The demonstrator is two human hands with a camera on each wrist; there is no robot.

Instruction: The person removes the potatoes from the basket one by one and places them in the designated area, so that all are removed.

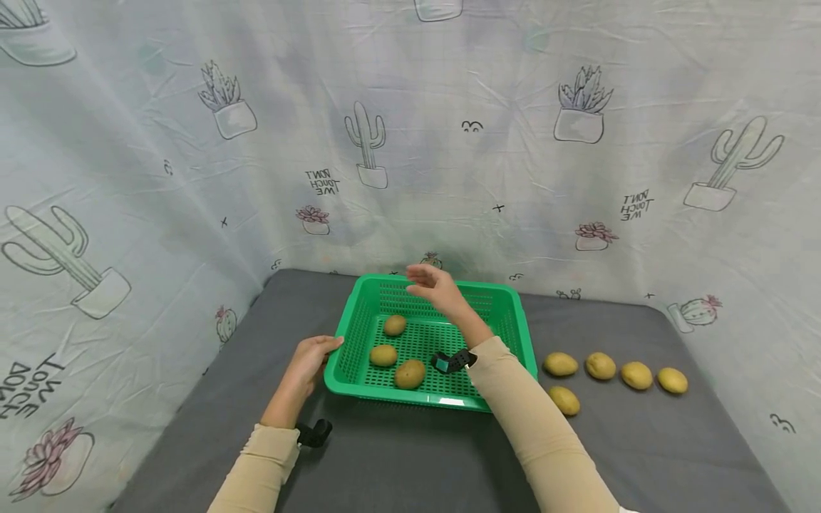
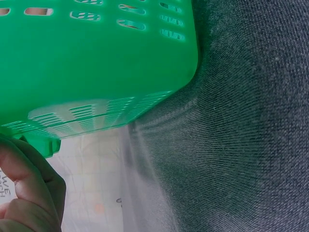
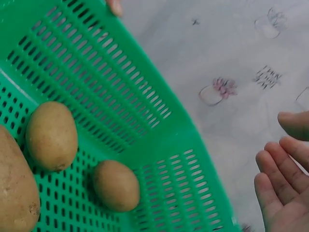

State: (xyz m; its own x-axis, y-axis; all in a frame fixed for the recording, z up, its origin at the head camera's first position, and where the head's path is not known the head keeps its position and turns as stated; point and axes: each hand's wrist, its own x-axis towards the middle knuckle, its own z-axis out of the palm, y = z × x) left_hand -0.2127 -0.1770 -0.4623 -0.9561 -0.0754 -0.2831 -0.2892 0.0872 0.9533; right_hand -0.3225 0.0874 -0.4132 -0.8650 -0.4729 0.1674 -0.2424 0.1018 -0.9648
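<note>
A green plastic basket (image 1: pixel 436 401) with slotted walls stands on the grey cloth. Inside it lie three potatoes: one toward the back (image 1: pixel 394 325), one in the middle (image 1: pixel 383 355) and a larger one near the front (image 1: pixel 410 374). My left hand (image 1: pixel 311 360) grips the rim on the left side, thumb on top; bent fingers (image 2: pixel 34 179) show beneath the rim in the left wrist view. Over the far part of the basket, my right hand (image 1: pixel 436 286) is held in the air with nothing in it. Its fingers look relaxed and the thumb stands apart in the right wrist view.
Right of the basket, several potatoes lie on the cloth: most form a row (image 1: pixel 601 365), and one potato (image 1: pixel 564 400) sits nearer, close to the basket's wall. A pale curtain (image 1: pixel 449 178) printed with cacti hangs behind and at both sides.
</note>
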